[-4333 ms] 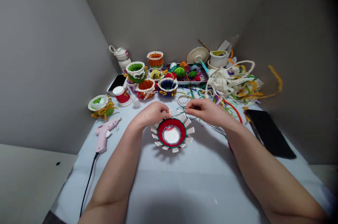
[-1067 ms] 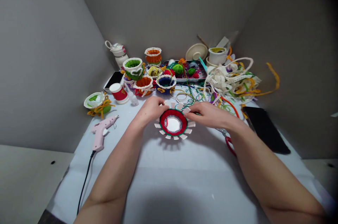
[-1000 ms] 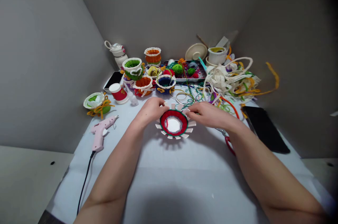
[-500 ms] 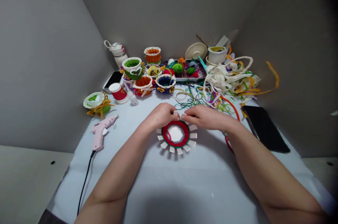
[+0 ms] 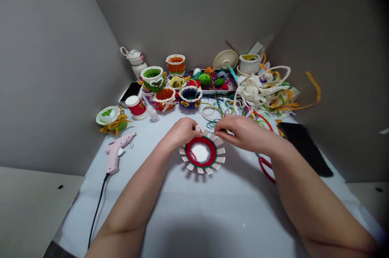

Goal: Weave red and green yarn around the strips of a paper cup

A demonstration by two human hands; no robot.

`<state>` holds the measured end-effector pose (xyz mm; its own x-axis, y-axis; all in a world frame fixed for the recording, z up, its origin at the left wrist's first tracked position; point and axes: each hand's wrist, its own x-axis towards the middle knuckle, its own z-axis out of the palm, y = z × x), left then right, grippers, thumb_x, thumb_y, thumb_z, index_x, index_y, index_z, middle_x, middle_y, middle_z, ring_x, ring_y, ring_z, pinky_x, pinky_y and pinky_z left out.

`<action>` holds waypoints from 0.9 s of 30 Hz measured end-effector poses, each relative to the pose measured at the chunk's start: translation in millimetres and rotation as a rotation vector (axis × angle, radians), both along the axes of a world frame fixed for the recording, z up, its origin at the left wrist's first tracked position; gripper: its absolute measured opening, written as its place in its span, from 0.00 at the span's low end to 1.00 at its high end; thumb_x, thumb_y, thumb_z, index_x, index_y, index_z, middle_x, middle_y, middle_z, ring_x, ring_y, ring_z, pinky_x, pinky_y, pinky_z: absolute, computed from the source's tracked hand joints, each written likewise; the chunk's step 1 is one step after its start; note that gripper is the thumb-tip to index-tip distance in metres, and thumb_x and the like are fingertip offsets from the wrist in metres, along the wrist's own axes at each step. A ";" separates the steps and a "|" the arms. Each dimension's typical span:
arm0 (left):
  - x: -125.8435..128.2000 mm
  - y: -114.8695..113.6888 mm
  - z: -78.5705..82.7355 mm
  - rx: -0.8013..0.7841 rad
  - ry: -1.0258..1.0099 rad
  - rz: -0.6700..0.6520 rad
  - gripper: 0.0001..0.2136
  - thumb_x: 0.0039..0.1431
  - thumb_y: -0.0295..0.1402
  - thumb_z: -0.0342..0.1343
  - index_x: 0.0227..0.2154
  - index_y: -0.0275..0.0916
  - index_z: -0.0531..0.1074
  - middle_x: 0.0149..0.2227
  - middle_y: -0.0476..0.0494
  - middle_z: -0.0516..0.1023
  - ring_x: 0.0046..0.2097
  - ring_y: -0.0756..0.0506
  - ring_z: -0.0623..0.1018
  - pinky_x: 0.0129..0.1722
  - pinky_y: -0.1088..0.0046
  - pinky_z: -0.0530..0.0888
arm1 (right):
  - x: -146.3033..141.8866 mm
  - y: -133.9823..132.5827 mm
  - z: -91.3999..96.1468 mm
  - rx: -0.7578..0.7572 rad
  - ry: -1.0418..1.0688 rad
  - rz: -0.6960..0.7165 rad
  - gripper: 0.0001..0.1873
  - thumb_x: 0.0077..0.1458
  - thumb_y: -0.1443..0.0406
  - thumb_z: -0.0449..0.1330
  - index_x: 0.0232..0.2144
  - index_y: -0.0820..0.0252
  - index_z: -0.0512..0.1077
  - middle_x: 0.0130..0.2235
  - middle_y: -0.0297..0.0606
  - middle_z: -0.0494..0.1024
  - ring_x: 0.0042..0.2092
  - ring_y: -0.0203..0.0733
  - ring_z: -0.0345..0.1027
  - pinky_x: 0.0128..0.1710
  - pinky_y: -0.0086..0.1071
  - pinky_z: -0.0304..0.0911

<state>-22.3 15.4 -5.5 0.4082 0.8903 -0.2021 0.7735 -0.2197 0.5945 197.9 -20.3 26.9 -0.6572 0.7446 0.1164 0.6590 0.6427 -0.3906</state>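
Observation:
In front of me is a paper cup (image 5: 210,151) cut into white strips that splay outward, its inside wound with red yarn and a green edge. My left hand (image 5: 186,131) is closed, pinching the cup's far left rim by a strip. Just off the far right rim, my right hand (image 5: 235,130) is closed with thumb and forefinger together on a thin strand of green yarn, which runs to the cup's edge. Loose green yarn (image 5: 214,124) lies beyond the hands. Red-handled scissors (image 5: 265,166) are partly hidden under my right forearm.
A pink glue gun (image 5: 117,150) with a black cord lies at left. Several yarn-covered cups (image 5: 165,96) and a tray (image 5: 223,92) of yarn balls stand at the back. A ribbon pile (image 5: 258,91) and a black phone (image 5: 305,148) are on the right.
My right hand has moved a little right, away from the rim and my left hand. The cup has shifted and turned slightly.

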 end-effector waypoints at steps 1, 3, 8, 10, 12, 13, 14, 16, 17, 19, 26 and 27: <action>-0.7 0.6 -0.3 0.002 -0.001 -0.001 0.08 0.49 0.35 0.58 0.26 0.35 0.78 0.25 0.46 0.77 0.28 0.49 0.70 0.28 0.73 0.60 | -0.4 -0.8 0.5 0.007 -0.009 0.012 0.13 0.63 0.63 0.52 0.32 0.59 0.75 0.32 0.40 0.77 0.36 0.42 0.67 0.36 0.33 0.56; -2.1 1.6 -0.4 0.008 0.004 0.003 0.09 0.49 0.36 0.58 0.25 0.35 0.77 0.24 0.46 0.76 0.28 0.49 0.70 0.27 0.73 0.59 | -0.2 -1.8 1.1 0.015 -0.035 0.028 0.13 0.62 0.65 0.52 0.31 0.59 0.75 0.31 0.40 0.77 0.36 0.42 0.67 0.36 0.33 0.56; -4.4 2.0 3.3 0.014 0.025 0.010 0.08 0.48 0.36 0.58 0.23 0.35 0.76 0.22 0.48 0.73 0.27 0.50 0.67 0.27 0.73 0.58 | 4.9 0.0 0.6 0.014 -0.066 0.044 0.13 0.62 0.66 0.52 0.31 0.59 0.76 0.32 0.41 0.77 0.37 0.43 0.67 0.37 0.34 0.56; -6.0 1.6 6.9 -0.016 0.003 0.015 0.08 0.48 0.36 0.59 0.22 0.35 0.76 0.21 0.49 0.72 0.26 0.50 0.67 0.26 0.73 0.58 | 8.8 3.3 -0.1 -0.028 -0.069 0.034 0.14 0.62 0.65 0.51 0.32 0.59 0.76 0.32 0.41 0.78 0.37 0.43 0.67 0.37 0.34 0.56; -8.3 1.1 11.6 -0.063 -0.053 0.013 0.08 0.47 0.36 0.59 0.24 0.35 0.76 0.22 0.50 0.72 0.26 0.51 0.66 0.26 0.73 0.59 | 12.3 7.6 -1.6 -0.091 -0.063 0.025 0.15 0.62 0.64 0.51 0.32 0.59 0.76 0.33 0.40 0.78 0.35 0.41 0.67 0.36 0.33 0.56; -9.6 0.9 14.0 -0.092 -0.090 0.008 0.09 0.47 0.36 0.59 0.25 0.35 0.77 0.23 0.50 0.73 0.26 0.51 0.67 0.26 0.74 0.59 | 13.2 9.8 -2.8 -0.121 -0.061 0.025 0.15 0.62 0.64 0.50 0.31 0.59 0.76 0.33 0.40 0.78 0.34 0.40 0.66 0.35 0.32 0.55; -10.8 0.7 16.2 -0.121 -0.128 0.003 0.09 0.47 0.37 0.59 0.26 0.35 0.77 0.23 0.50 0.73 0.26 0.51 0.67 0.26 0.74 0.60 | 13.3 11.6 -4.4 -0.147 -0.065 0.027 0.15 0.62 0.64 0.50 0.30 0.59 0.76 0.32 0.39 0.77 0.33 0.39 0.66 0.34 0.32 0.55; -12.5 0.5 19.2 -0.162 -0.195 0.003 0.10 0.48 0.38 0.59 0.26 0.35 0.77 0.23 0.50 0.73 0.26 0.51 0.67 0.26 0.75 0.60 | 11.1 14.2 -8.6 -0.192 -0.083 0.042 0.14 0.60 0.65 0.51 0.28 0.59 0.75 0.30 0.38 0.77 0.30 0.38 0.64 0.32 0.31 0.53; -13.0 0.4 19.8 -0.167 -0.222 0.010 0.11 0.48 0.39 0.58 0.26 0.35 0.77 0.23 0.51 0.72 0.26 0.51 0.67 0.27 0.75 0.61 | 9.1 14.7 -10.7 -0.211 -0.092 0.056 0.13 0.59 0.66 0.51 0.27 0.59 0.74 0.29 0.38 0.76 0.30 0.38 0.63 0.31 0.31 0.53; -13.4 0.7 19.7 -0.145 -0.252 0.036 0.12 0.48 0.41 0.58 0.26 0.35 0.77 0.23 0.51 0.71 0.26 0.51 0.66 0.27 0.75 0.61 | 4.9 14.6 -13.8 -0.249 -0.098 0.081 0.12 0.57 0.67 0.52 0.27 0.60 0.74 0.29 0.38 0.77 0.30 0.38 0.63 0.31 0.31 0.52; -16.7 5.1 20.3 0.023 -0.195 0.185 0.14 0.51 0.41 0.56 0.19 0.36 0.69 0.21 0.52 0.65 0.26 0.52 0.62 0.26 0.73 0.58 | 4.7 9.6 -1.7 -0.291 0.031 -0.083 0.17 0.64 0.60 0.45 0.31 0.59 0.69 0.29 0.36 0.73 0.31 0.39 0.62 0.33 0.32 0.54; -17.2 5.5 21.2 0.035 -0.197 0.203 0.14 0.51 0.41 0.56 0.19 0.36 0.69 0.21 0.52 0.65 0.26 0.52 0.63 0.26 0.73 0.58 | 5.0 9.0 0.6 -0.306 0.049 -0.102 0.19 0.65 0.57 0.43 0.30 0.58 0.68 0.29 0.36 0.72 0.31 0.39 0.62 0.34 0.32 0.55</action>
<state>-39.4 20.9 15.7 0.2489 0.9629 -0.1042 0.6741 -0.0949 0.7326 202.9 -11.2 27.5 -0.5765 0.8117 -0.0935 0.6895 0.4218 -0.5888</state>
